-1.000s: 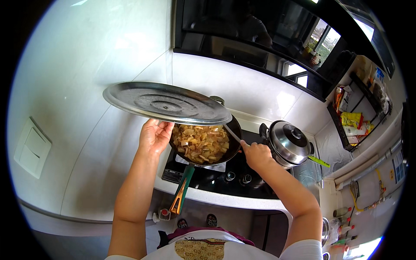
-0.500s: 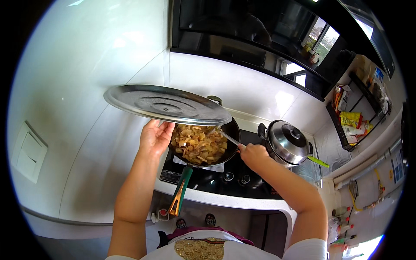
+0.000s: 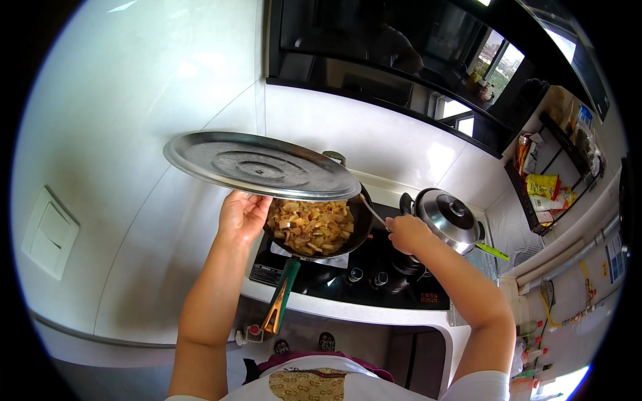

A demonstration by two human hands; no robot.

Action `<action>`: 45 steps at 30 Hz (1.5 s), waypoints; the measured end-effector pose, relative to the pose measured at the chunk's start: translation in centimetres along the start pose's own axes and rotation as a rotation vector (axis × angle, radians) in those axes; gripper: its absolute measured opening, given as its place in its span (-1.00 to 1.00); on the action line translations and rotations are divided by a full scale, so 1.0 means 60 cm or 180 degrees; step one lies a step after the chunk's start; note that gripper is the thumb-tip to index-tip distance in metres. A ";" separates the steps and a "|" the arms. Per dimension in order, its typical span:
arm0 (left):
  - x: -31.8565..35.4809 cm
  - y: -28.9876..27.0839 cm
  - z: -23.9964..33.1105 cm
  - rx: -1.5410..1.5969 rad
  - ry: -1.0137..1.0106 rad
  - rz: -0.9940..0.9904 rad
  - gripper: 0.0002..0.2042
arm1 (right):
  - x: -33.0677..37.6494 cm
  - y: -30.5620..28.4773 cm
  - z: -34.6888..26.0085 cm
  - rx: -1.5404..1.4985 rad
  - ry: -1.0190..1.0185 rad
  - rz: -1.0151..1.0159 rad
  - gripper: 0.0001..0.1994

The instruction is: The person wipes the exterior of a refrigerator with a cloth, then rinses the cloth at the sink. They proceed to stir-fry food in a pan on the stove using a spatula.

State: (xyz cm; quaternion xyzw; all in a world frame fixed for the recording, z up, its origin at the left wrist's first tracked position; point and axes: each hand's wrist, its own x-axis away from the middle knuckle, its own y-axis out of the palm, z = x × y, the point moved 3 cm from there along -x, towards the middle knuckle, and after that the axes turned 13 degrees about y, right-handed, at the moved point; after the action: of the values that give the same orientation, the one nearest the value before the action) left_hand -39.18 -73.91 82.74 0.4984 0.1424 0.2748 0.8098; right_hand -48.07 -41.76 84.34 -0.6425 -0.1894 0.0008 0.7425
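Note:
My left hand (image 3: 242,217) grips the near edge of a large round metal lid (image 3: 261,167), holding it tilted above the frying pan (image 3: 364,224). My right hand (image 3: 409,235) is closed around the thin handle of a metal cooking utensil (image 3: 376,212). That handle runs to the pan's right rim; its working end is hidden behind the lid. Chopped, browned food pieces (image 3: 311,227), pale yellow to brown, fill the pan. A green and copper-coloured pan handle (image 3: 281,294) points toward me.
The pan sits on a black glass gas stove (image 3: 334,284) with two knobs. Right of it stands a lidded steel pot (image 3: 449,217), near a green handle (image 3: 491,251). A range hood (image 3: 374,67) hangs above, and a wall rack (image 3: 542,190) holds packets at the right.
My right hand has moved right with the utensil, drawing it from over the food toward the pan's right rim. The lid stays held over the pan, shifted only slightly.

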 end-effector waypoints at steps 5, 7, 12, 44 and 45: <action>0.000 -0.013 0.008 -0.0024 0.0047 0.0005 -0.79 | 0.012 0.002 0.009 -0.2056 0.0867 -0.1715 -0.76; 0.006 -0.011 0.012 -0.0051 0.0074 0.0071 -0.80 | 0.014 0.015 0.012 -0.2513 0.1031 -0.2343 -0.77; 0.008 -0.016 0.012 0.0022 0.0034 0.0068 -0.80 | 0.019 0.095 -0.030 -0.3896 0.0985 -0.3698 -0.83; 0.002 0.028 0.007 0.0128 0.0061 -0.0109 -0.83 | 0.036 0.069 -0.084 -0.3642 0.0018 -0.1459 -0.48; -0.001 0.026 0.007 0.0101 0.0070 -0.0109 -0.83 | 0.039 0.069 -0.086 -0.3566 -0.0043 -0.1447 -0.50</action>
State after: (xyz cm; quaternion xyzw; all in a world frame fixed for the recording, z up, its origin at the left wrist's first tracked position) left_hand -39.48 -73.69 84.28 0.5057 0.1642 0.2641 0.8047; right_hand -43.46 -45.39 80.51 -0.8792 -0.2983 -0.2537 0.2715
